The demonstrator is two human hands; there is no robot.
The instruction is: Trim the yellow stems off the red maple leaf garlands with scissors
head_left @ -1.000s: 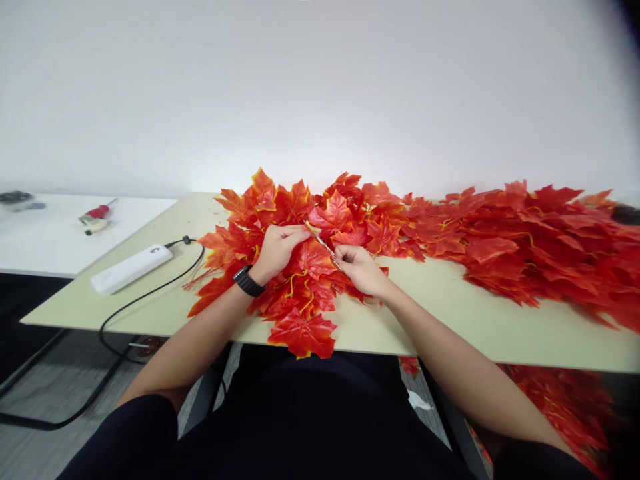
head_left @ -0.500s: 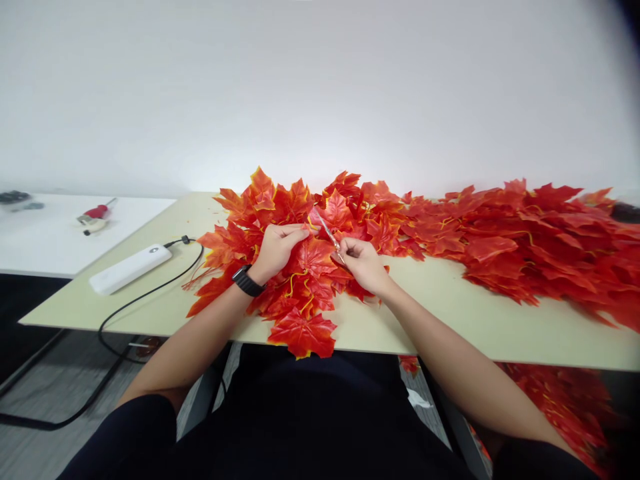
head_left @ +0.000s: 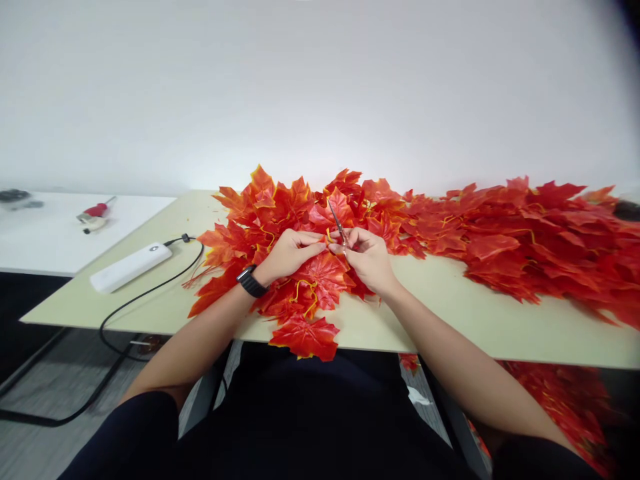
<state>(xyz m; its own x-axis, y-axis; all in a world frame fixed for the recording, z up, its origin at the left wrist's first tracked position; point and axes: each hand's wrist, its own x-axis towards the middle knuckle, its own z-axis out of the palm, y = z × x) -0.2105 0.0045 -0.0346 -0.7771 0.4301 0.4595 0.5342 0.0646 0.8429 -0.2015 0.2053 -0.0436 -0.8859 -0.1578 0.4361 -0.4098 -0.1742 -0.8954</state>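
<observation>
1. The left hand, thumb and fingers pinched together on a yellow stem, has shifted right since the earlier frame.
2. The right hand, fingers curled closed around a slim metal tool, now nearly meets the left; the tool stands steeper.
3. Beneath both hands, the red leaf bunch lies on the counter, one leaf overhanging its near edge.
4. Right: a larger leaf heap.
5. Left: a white device with a black cable, unmoved.

I've got a slim metal tool in the right hand, left hand just beside it, over red leaves.
</observation>
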